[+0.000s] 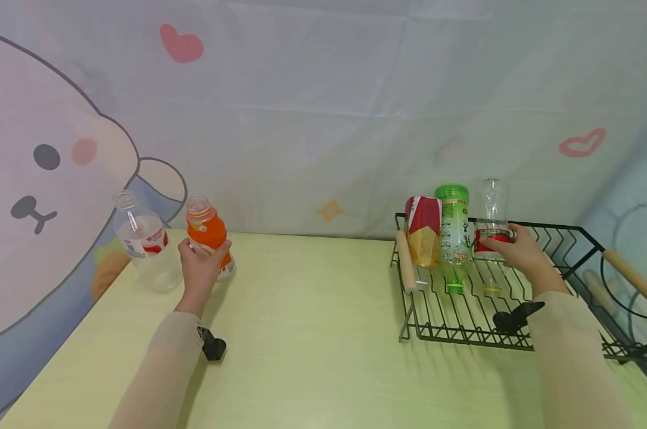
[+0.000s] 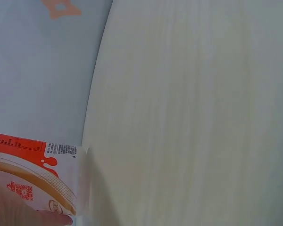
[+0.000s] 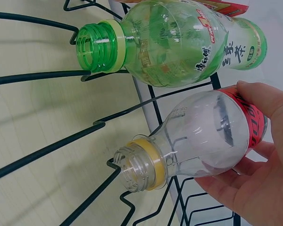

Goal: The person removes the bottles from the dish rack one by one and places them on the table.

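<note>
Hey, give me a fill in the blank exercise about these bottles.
1. The left hand grips the bottle with the ____ label.
2. The right hand holds a clear bottle with a ____ neck ring.
3. The green bottle rests mouth ____ in the dark wire rack.
4. Another clear bottle stands to the ____ of the left hand.

Missing words: orange; yellow; down; left.

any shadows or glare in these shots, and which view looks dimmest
Head view: soft shadows on the table below the rack; left wrist view: looks dimmest, a shadow beside the orange bottle; right wrist view: glints on the clear bottle.
</note>
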Available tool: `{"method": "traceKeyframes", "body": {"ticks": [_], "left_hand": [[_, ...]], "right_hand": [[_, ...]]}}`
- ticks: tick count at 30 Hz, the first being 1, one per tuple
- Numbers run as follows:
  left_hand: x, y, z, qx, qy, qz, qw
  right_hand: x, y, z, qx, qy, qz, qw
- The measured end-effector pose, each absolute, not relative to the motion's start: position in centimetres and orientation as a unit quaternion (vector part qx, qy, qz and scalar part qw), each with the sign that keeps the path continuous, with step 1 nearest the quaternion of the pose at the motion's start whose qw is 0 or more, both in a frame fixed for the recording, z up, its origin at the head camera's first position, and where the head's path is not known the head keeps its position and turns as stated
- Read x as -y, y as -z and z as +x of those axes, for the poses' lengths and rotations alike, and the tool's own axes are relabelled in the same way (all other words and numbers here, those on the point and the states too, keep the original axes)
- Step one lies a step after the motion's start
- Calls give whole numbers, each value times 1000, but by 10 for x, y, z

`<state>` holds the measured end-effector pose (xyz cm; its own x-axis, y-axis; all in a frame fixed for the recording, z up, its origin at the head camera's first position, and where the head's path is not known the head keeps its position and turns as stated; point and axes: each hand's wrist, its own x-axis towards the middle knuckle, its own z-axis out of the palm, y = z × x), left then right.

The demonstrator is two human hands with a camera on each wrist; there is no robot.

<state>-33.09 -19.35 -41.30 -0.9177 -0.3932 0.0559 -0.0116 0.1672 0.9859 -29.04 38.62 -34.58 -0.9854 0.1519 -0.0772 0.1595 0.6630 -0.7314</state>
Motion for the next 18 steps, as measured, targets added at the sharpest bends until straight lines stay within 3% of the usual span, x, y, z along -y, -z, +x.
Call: {"method": "traceKeyframes", "body": {"ticks": [18], "left_hand": [[195,415,-333,748,637,134,131]], "right_hand": [[-385,345,-288,-908,410,86,15]]}}
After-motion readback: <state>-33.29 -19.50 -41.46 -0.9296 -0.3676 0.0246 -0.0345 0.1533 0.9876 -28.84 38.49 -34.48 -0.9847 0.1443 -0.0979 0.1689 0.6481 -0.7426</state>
